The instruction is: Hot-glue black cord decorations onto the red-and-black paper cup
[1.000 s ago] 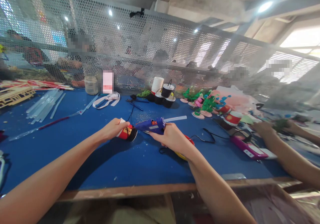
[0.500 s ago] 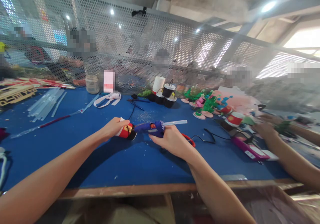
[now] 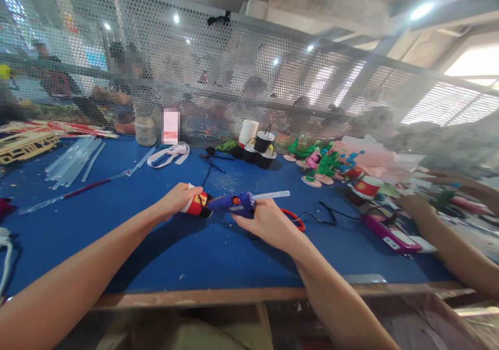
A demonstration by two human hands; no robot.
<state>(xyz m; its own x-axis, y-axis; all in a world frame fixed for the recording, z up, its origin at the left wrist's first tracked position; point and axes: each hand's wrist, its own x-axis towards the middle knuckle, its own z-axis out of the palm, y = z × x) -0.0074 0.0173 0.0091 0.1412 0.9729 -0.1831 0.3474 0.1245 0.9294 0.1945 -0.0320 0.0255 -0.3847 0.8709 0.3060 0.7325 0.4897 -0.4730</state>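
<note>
Over blue table [image 3: 202,267], black cups [image 3: 264,142] beyond, left hand [image 3: 177,200] clasping red cup [image 3: 198,204], right hand [image 3: 268,221] gripping glue gun [image 3: 242,206]

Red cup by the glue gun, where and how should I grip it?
Take the red cup probably around its white end, from the left, like the left hand: it tilts sideways, and the glue gun points at its black end from the right.

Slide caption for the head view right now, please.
Over a blue tabletop, the left hand grips a red-and-black cup while the right hand points a blue glue gun at it.
</note>
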